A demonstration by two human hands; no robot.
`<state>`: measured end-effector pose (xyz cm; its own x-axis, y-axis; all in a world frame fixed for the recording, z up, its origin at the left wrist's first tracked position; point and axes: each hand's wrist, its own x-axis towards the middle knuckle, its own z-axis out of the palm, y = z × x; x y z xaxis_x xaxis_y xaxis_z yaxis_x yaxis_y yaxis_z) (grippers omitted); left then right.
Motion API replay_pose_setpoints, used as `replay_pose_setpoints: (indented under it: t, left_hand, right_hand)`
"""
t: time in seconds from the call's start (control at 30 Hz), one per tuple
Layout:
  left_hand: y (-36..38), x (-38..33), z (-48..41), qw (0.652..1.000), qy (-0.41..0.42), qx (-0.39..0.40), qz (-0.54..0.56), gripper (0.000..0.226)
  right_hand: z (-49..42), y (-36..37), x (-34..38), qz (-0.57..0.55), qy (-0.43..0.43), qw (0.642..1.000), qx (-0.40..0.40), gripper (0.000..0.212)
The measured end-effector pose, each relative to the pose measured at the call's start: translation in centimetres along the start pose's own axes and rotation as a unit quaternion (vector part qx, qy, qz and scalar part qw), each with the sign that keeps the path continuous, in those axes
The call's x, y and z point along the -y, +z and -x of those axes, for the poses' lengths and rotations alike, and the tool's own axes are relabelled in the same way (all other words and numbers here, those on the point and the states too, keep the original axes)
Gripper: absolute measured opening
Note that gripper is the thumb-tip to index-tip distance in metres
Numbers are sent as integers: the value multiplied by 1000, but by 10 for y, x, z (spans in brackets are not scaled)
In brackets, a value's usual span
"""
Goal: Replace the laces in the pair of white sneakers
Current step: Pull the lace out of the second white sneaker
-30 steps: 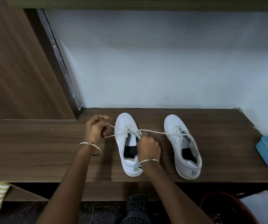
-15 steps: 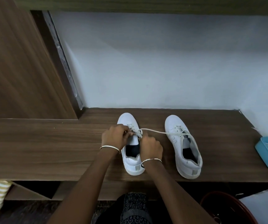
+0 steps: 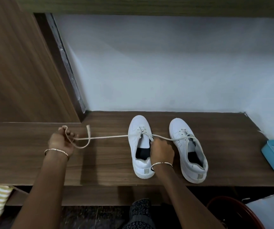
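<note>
Evidently barely begun: the left hand [image 3: 59, 143] was held out sideways over the desk [image 3: 25, 162], fingers curled round a taut lace [image 3: 109, 137], while the right hand [image 3: 162, 150] pinched that lace at the tongue of one white sneaker [image 3: 137, 129], threaded only near the toe, its mate [image 3: 177, 129] beside it seemingly no further.
</note>
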<state>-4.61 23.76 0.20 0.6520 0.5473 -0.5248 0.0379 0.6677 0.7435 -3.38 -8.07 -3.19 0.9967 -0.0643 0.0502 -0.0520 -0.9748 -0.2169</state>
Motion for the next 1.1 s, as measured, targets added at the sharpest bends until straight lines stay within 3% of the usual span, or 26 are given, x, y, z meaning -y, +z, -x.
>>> replay_pose_setpoints:
  t: [0.03,0.1,0.13,0.2,0.27,0.33,0.4,0.47,0.53,0.63,0.7,0.8,0.9,1.0,1.1]
  left_hand:
    - [-2,3,-2,986,10,-46,-160,15]
    - [2,19,3,872,54,-129,-469,35]
    - [8,31,10,837,92,-144,-520,45]
    - [25,51,27,804,229,-125,-534,40]
    - [49,75,42,768,331,-13,-548,20]
    - [76,97,60,739,345,119,-567,14]
    - [96,117,71,712,310,204,-596,23]
    - [109,136,76,674,301,212,-641,32]
    - [112,147,74,651,322,172,-666,27]
    - [109,152,68,669,328,119,-656,19]
    - [107,150,65,694,309,110,-641,20]
    - [105,143,60,731,267,115,-617,18]
    - [102,142,56,753,242,130,-598,13]
    - [98,144,53,767,235,137,-581,11]
    - [96,144,53,779,238,128,-566,12]
  right_hand:
    - [0,1,0,0,-2,1000,-1,20]
    - [1,2,1,4,-6,1000,-1,19]
    - [1,2,2,6,-7,1000,-2,19]
    - [1,3,2,11,-10,1000,-4,20]
    - [2,3,2,10,-11,1000,-5,19]
    - [1,4,2,0,-14,1000,-9,18]
    - [-1,6,0,-16,-13,1000,-18,18]
    - [-7,9,-5,-60,-15,998,-26,20]
    - [-12,6,-10,-166,-30,986,-22,27]
    - [-24,-8,-6,-319,-71,944,-36,37]
    - [-39,-14,1,-325,-119,937,-46,25]
    - [-59,-16,14,-181,-190,965,-9,17]
    - [-66,-7,26,-43,-200,978,31,20]
    - [-64,-2,35,35,-200,978,-50,11]
    - [-59,9,32,52,-210,967,-132,34]
